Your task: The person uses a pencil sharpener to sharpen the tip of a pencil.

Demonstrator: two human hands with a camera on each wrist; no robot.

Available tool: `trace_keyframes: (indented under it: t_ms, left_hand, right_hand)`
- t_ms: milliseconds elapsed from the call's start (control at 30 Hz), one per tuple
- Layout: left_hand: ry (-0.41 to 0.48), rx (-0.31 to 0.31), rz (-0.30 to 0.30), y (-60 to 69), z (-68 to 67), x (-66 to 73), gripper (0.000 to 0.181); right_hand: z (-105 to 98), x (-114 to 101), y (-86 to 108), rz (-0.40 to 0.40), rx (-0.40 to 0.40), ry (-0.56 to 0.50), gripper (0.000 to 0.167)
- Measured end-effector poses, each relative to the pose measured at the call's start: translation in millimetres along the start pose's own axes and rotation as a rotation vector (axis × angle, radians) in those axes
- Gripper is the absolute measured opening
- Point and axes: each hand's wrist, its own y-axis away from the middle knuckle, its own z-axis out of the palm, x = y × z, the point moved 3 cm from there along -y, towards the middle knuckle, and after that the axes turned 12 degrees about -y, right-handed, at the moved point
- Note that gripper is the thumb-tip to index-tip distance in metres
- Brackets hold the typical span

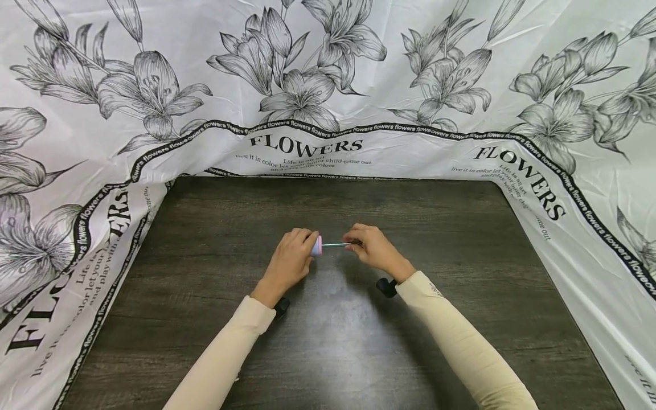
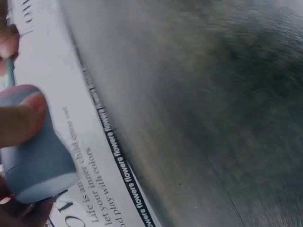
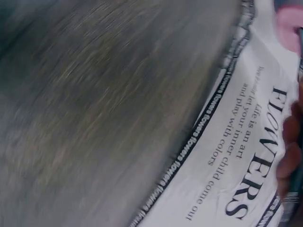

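Gripping the cylinder (image 1: pixel 316 246) over the mid-worktop (image 1: pixel 205 285), the left hand's (image 1: pixel 291 261) fingers cover the pale base (image 2: pixel 45 188) that only the left wrist view shows; the right hand's (image 1: pixel 375 248) pinch the rod (image 1: pixel 334 245), its silver band (image 3: pixel 291 199) clear only in the right wrist view. The cylinder's long axis runs crosswise, pink rim (image 1: pixel 320 245) facing the right hand, with the rod roughly in line.

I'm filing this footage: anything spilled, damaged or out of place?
Nothing stands out: the left hand grips the blue, pink-rimmed cylinder, the right hand pinches the thin teal stick, and the dark brown tabletop shows no spill.
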Motion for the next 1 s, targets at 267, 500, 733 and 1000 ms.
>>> trace_keyframes:
  t_ms: [267, 500, 733, 1000]
  left_hand:
    - [0.400, -0.346, -0.155, -3.7, -6.6, -24.2, 0.055]
    - [0.616, -0.502, -0.154, -3.1, -10.3, -34.6, 0.047]
    - [0.312, -0.189, 0.021, -6.9, -14.0, -20.0, 0.052]
    - [0.055, 0.180, 0.101, -2.6, -12.6, -10.9, 0.056]
  right_hand:
    - [5, -10, 4.8, -0.307, 0.107, 0.482, 0.019]
    - [9, -9, 14.2, -0.555, 0.254, 0.632, 0.025]
    - [7, -7, 8.4, -0.299, 0.153, 0.350, 0.019]
    - [-4, -6, -2.0, 0.090, 0.028, -0.033, 0.018]
